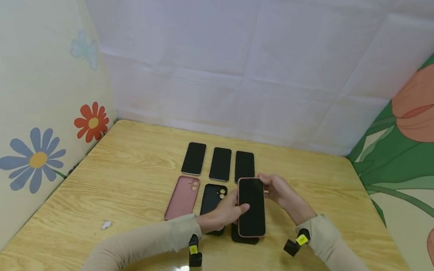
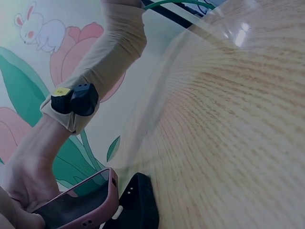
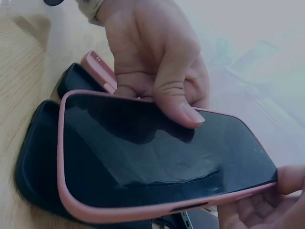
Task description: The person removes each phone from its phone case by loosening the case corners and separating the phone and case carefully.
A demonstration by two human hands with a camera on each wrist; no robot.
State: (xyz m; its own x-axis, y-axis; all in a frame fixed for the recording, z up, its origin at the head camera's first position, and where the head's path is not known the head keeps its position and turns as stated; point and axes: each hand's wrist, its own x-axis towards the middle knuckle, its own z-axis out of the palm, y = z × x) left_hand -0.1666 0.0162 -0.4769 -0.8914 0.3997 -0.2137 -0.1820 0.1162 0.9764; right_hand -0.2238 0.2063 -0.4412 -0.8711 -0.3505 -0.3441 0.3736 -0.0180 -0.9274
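A phone in a pink case (image 1: pixel 252 213) is held up off the table, its dark screen facing up and the pink rim showing around it. My left hand (image 1: pixel 226 211) grips its left side, the thumb lying over the screen in the right wrist view. At the upper right corner, my right hand (image 1: pixel 276 189) pinches the case edge between thumb and fingers. Below the held phone lies a black phone case (image 1: pixel 244 239), mostly covered. Another black case (image 1: pixel 211 196) lies partly behind my left hand, and an empty pink case (image 1: pixel 182 199) is left of it.
Three dark phones lie in a row farther back: a left one (image 1: pixel 194 158), a middle one (image 1: pixel 220 164) and a right one (image 1: pixel 244 165). A small white scrap (image 1: pixel 106 225) is on the wooden table (image 1: pixel 140 158) at left. A white cloth (image 1: pixel 192 63) hangs behind.
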